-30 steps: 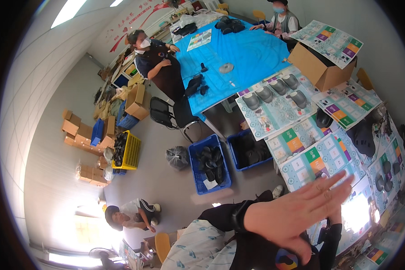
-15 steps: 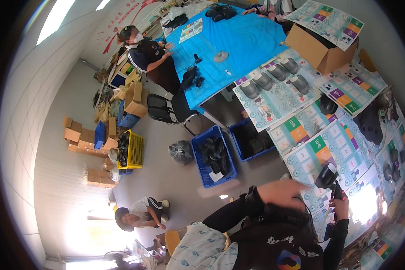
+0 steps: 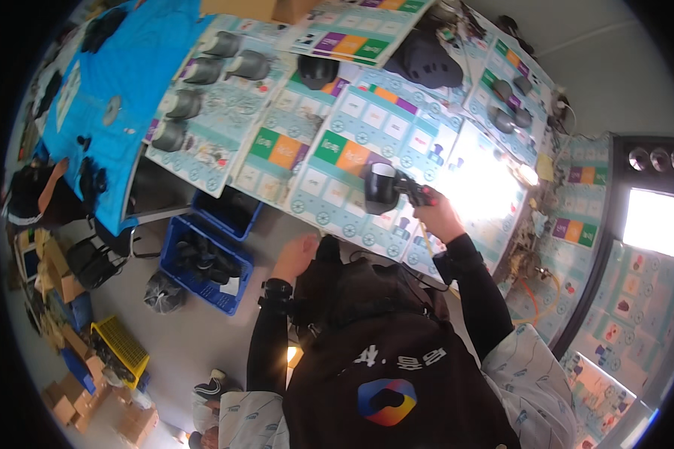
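My right hand (image 3: 442, 218) is closed around the grip of a black tool (image 3: 410, 188) with red parts, shaped like a spray gun. At its front sits a rounded black cup shape (image 3: 380, 196) with a whitish top; I cannot tell whether it is fixed to the tool. A thin yellowish hose hangs below this hand. My left hand (image 3: 295, 257) is beside the near table edge, apart from the tool, its fingers turned away and too unclear to read. Printed sheets (image 3: 318, 187) cover the table under the tool. Glare whitens the surface to its right.
Several grey rounded pieces (image 3: 183, 103) stand on the sheets at left. A black rounded piece (image 3: 318, 72) and a dark cap (image 3: 425, 61) lie farther back. Blue crates (image 3: 228, 308) with black items stand on the floor. Another person's arm (image 3: 51, 191) reaches over the blue-covered table (image 3: 153, 45).
My view has swung right, so the table now fills the middle. My left hand, blurred near the tool before, is now farther left at the table edge. The right hand still grips the tool.
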A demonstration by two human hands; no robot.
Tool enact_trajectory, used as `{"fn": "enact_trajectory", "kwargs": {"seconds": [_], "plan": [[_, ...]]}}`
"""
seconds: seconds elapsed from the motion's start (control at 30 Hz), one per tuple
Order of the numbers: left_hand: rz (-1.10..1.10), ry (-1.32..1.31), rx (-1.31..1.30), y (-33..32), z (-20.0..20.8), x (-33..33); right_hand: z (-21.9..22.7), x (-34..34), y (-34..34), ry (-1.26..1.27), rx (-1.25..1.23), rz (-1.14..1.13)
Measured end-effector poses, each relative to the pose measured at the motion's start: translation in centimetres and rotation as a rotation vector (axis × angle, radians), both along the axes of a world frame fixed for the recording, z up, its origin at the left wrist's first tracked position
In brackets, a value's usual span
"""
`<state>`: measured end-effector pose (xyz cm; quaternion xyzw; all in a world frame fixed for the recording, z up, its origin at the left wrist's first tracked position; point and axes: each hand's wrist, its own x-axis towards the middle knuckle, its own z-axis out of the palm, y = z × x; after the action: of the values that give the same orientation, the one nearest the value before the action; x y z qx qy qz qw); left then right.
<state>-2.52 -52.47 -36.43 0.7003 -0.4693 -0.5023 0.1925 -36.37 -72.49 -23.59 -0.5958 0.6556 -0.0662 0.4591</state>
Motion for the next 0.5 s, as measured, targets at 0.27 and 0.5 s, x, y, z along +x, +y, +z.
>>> {"fn": "enact_trajectory", "kwargs": {"seconds": [0.27,0.5], "plan": [[-0.003,0.071,-0.238,-14.1,-0.3,-11.0,-1.2,-1.2,-2.4,0.099,-0.094,-0.009],[0.112,0.263,-0.062,-15.5,-2.9,-11.3,-0.2,-0.8,-2.6,0.053,-0.071,0.057]]}}
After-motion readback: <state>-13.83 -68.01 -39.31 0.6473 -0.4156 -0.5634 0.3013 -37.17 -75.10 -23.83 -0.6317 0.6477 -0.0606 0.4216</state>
